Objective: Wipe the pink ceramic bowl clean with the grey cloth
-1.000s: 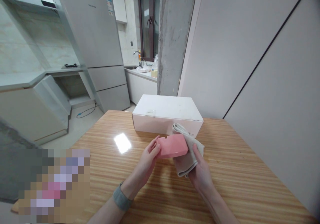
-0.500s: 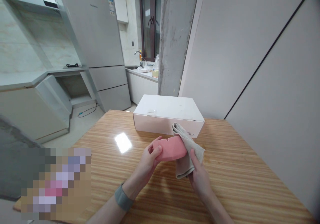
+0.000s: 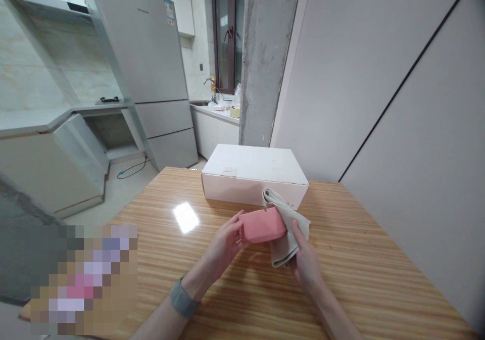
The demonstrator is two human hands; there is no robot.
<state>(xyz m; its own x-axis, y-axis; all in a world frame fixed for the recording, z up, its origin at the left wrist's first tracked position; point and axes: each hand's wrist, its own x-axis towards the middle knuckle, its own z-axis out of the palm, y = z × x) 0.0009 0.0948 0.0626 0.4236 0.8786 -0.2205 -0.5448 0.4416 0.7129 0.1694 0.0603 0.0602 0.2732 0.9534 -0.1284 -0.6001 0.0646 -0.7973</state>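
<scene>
From my distant seat, I have the pink container point(image 3: 261, 227) just below and right of the centre of the frame, held up over the wooden table point(image 3: 364, 269). A small notch shows in its upper edge. It looks like hard, smooth plastic, so I judge it light and stiff, unlikely to give under a pinch but apt to slip or twist if the grip is slack. I can't tell how brittle it is. I'd take hold by its short end walls, fingers spread over the edge, and leave the broad face free.

The left hand point(image 3: 225, 241), coming in from the bottom of the frame, is curled round the container's left end; the container extends from its fingers toward the right of the frame. The thumb's exact place is hard to make out.

The right hand point(image 3: 306, 259), lower right of centre, grips a folded grey cloth point(image 3: 283, 251), its thumb on the near face. The cloth lies against the container's right end and hides it, so that hand meets the container through fabric, if at all. I expect the cloth to be soft, limp and grippy, best held through all its folds.

Behind them sits a white cardboard box point(image 3: 253, 165), mid-frame on the table.
</scene>
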